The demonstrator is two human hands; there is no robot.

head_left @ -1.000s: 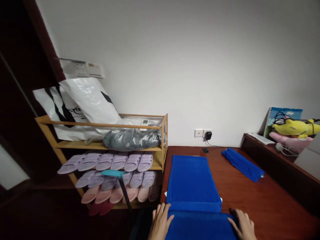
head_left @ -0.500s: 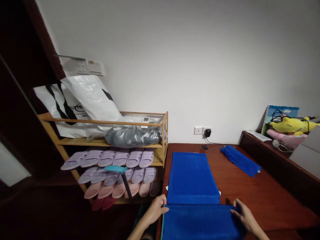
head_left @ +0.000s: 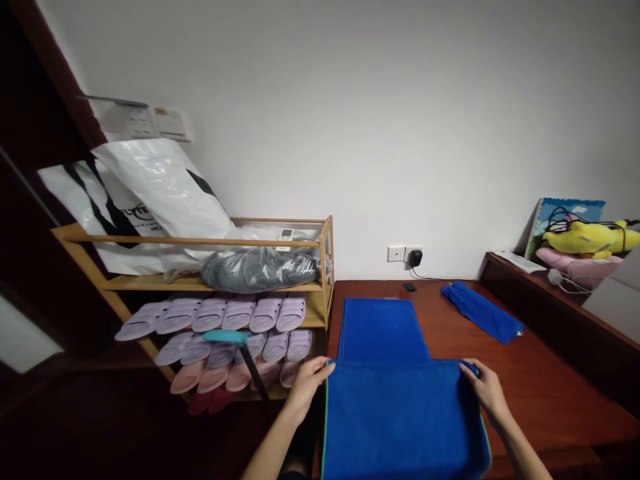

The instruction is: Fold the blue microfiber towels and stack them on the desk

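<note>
A blue cloth with green side edges (head_left: 400, 420) is stretched between my hands at the front of the reddish-brown table. My left hand (head_left: 311, 381) pinches its upper left corner, and my right hand (head_left: 483, 385) grips the upper right corner. Behind it lies a flat stack of folded blue cloth (head_left: 383, 327), its near part hidden by the held cloth. A bunched blue cloth (head_left: 483, 312) rests farther back on the right side of the table.
Left of the table (head_left: 540, 393) stands a wooden rack (head_left: 200, 241) with slippers, white bags and a plastic-wrapped bundle. A raised shelf at right holds a yellow plush toy (head_left: 585, 239). A black plug (head_left: 415, 258) sits in the wall socket.
Both hands have raised the near cloth's far edge, which now covers the front part of the folded stack. The camera view has shifted slightly.
</note>
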